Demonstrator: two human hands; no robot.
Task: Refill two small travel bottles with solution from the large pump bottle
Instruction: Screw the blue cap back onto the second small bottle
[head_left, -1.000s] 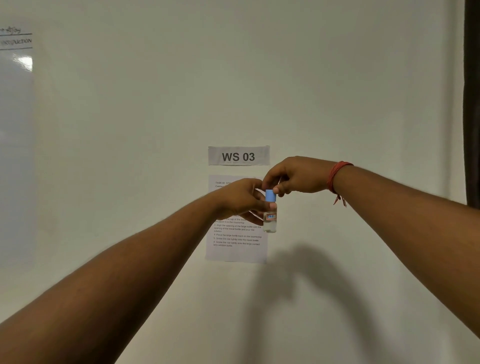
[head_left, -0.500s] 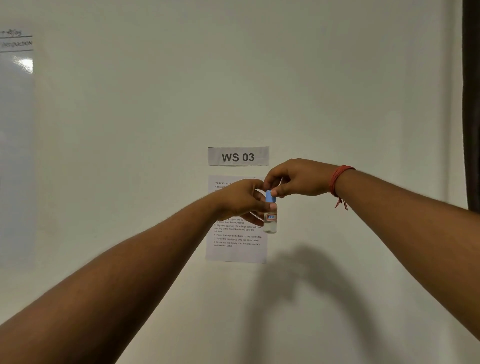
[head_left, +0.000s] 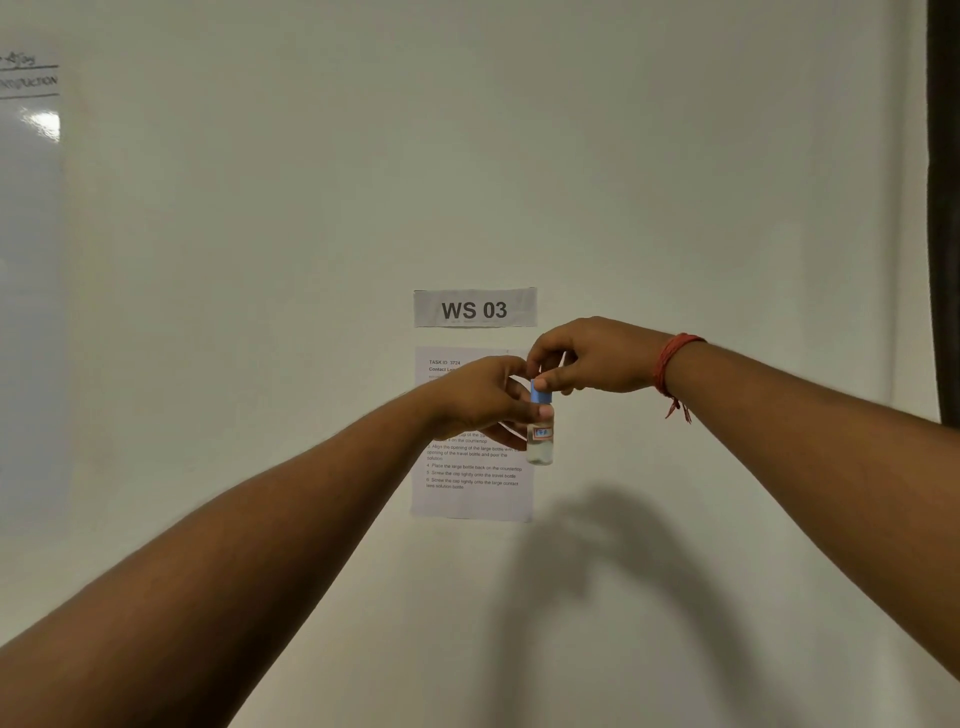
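Observation:
I hold a small clear travel bottle (head_left: 540, 441) upright in front of the wall at arm's length. It has a small label and a blue cap (head_left: 540, 396). My left hand (head_left: 480, 397) grips the bottle's upper body from the left, thumb across its front. From above and the right, my right hand (head_left: 597, 358) pinches the blue cap with thumb and fingers. A red thread is tied round my right wrist. No large pump bottle or second travel bottle is in view.
A white wall fills the view. A paper sign reading "WS 03" (head_left: 475, 308) and a printed instruction sheet (head_left: 470, 483) hang behind my hands. A whiteboard (head_left: 28, 291) is at the left edge, a dark strip (head_left: 943, 208) at the right edge.
My right fingers have shifted slightly on the blue cap. Both hands and the bottle stay in nearly the same place.

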